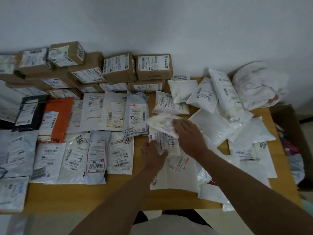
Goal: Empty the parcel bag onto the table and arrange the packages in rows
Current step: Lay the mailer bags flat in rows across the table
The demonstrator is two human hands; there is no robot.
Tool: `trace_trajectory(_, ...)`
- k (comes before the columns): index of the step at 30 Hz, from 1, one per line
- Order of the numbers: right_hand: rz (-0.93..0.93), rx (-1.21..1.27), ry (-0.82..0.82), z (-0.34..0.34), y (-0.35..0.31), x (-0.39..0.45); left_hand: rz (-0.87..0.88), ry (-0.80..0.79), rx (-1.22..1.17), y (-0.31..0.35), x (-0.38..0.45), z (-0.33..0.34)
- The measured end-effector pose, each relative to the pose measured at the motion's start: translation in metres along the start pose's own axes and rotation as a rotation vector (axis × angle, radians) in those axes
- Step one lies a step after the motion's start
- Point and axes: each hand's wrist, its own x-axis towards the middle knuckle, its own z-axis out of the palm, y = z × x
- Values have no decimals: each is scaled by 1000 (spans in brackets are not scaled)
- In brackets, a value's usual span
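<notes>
- The wooden bench [118, 197] is carrying nearly everything, with bare wood showing along its near edge.
- Brown cartons [118, 68] are standing stacked along the wall at the back left, looking sorted already.
- Flat mailers [94, 150] are lying in two rough rows across the left half, an orange one [57, 114] among them; that part seems finished.
- A loose heap of white packages [220, 129] is waiting on the right half, overlapping and unaligned, so roughly a third looks left to place.
- A crumpled white sack [257, 85], possibly the emptied parcel bag, is sitting at the far right corner.
- The right hand [189, 134] is pinching a small white packet [162, 122] at its edge, lifted beside the row's end.
- The left hand [152, 155] is resting spread and flat on a labelled packet [166, 141].
</notes>
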Motion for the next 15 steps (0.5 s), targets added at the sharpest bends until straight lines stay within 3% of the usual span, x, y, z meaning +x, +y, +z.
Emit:
trace_trajectory(2, -41, -74, -324, 9, 0, -26, -5, -2, -237, -1, 5, -4)
trace_trajectory(4, -29, -107, -534, 12, 5, -43, -127, 74, -518, -3, 8, -11)
trace_trajectory(6, 9, -66, -533, 9, 10, -41, -216, 114, -638, -5, 13, -17)
trace_trajectory(8, 100, 45, -384, -1, 9, -28, -195, 123, -667, -1, 17, -21)
trace_trajectory(11, 432, 186, -184, -7, 12, -6, -190, 197, -509, 8, 18, -25)
trace_trajectory(13, 621, 158, -306, -1, 13, 1, -188, 214, -358, 9, 19, -25)
trace_trajectory(15, 682, 178, -510, 12, 7, -1, -138, 135, -403, 2, 24, -14)
